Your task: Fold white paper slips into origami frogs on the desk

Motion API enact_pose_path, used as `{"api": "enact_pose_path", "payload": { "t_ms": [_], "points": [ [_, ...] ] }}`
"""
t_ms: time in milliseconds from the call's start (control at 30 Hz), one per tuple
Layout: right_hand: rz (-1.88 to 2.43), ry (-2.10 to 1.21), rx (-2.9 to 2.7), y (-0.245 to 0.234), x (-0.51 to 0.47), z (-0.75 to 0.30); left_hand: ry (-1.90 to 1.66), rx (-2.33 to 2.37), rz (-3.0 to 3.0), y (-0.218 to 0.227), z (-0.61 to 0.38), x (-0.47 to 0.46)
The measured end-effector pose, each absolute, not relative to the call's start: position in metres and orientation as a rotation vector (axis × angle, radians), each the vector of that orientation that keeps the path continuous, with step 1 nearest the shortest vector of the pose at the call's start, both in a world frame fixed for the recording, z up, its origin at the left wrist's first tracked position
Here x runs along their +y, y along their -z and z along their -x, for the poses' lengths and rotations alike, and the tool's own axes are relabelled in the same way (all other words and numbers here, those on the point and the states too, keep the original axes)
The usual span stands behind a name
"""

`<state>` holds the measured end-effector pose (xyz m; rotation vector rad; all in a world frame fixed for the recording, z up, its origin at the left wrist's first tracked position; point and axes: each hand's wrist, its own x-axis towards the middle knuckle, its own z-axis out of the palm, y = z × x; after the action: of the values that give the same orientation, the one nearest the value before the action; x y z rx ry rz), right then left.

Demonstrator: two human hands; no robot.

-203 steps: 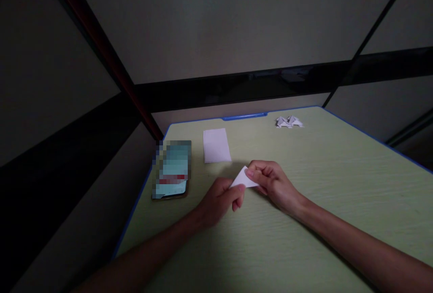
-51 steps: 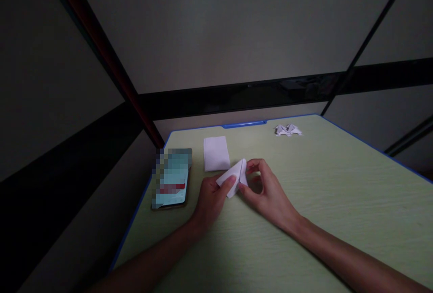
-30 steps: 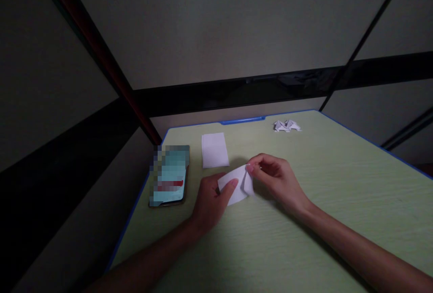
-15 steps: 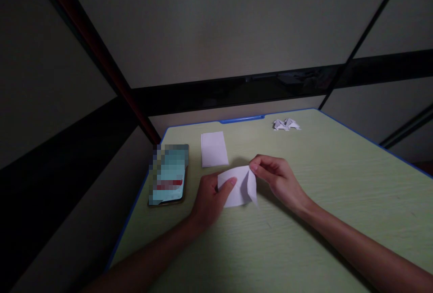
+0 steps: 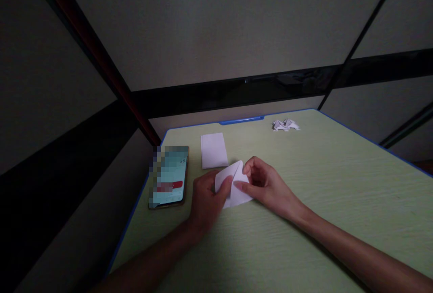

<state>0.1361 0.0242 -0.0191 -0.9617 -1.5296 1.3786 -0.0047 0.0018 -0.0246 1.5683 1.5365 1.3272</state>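
A white sheet of paper [image 5: 241,195] is held between both hands just above the table, its right part folded over into a slanted flap with a peak at the top. My left hand [image 5: 209,198] grips the paper's left side, thumb on the front face and fingers behind. On the right side, my right hand [image 5: 265,184] pinches the folded part, its thumb pressed on the flap and its other fingers curled at the back edge. The fingertips behind the paper are hidden.
A stack of white paper [image 5: 214,150] lies just beyond my hands. To the left is a phone [image 5: 172,175] with its screen lit. Two folded paper figures [image 5: 286,125] stand at the back right of the green table [image 5: 338,162], near a blue strip [image 5: 241,120] along its far edge.
The paper's right edge, which stood curled up before, now lies folded across the front. My right hand has moved slightly left and its thumb has come down onto the flap.
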Motion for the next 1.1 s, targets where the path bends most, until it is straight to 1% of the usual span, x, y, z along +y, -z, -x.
{"api": "enact_pose_path", "payload": {
  "t_ms": [133,267,333,467,533,633,767,967,1100],
  "points": [
    [0.925,-1.393,-1.485,0.022,0.029,-0.137,-1.292,1.534,-1.548,0.022,0.003,0.002],
    [0.891,-1.429,-1.555,0.019,0.026,-0.139,-1.197,1.433,-1.364,0.021,0.002,0.005],
    [0.843,-1.355,-1.655,0.017,0.023,-0.139,-1.211,1.395,-1.22,0.021,0.003,0.007],
    [0.824,-1.08,-1.855,0.019,0.019,-0.137,-1.294,1.302,-1.045,0.021,0.003,0.008],
    [0.865,-1.038,-1.858,0.02,0.019,-0.137,-1.288,1.216,-1.013,0.02,0.002,0.008],
    [0.897,-1.074,-1.768,0.018,0.021,-0.138,-1.288,1.188,-1.037,0.02,0.001,0.006],
    [0.831,-1.054,-1.739,0.014,0.018,-0.141,-1.346,1.332,-1.081,0.023,0.004,0.008],
    [0.83,-0.697,-1.925,0.018,0.013,-0.138,-1.376,1.495,-1.214,0.024,0.007,0.009],
    [0.764,-0.563,-2.049,0.02,0.015,-0.137,-1.32,1.479,-1.373,0.024,0.004,0.004]
  ]
}}
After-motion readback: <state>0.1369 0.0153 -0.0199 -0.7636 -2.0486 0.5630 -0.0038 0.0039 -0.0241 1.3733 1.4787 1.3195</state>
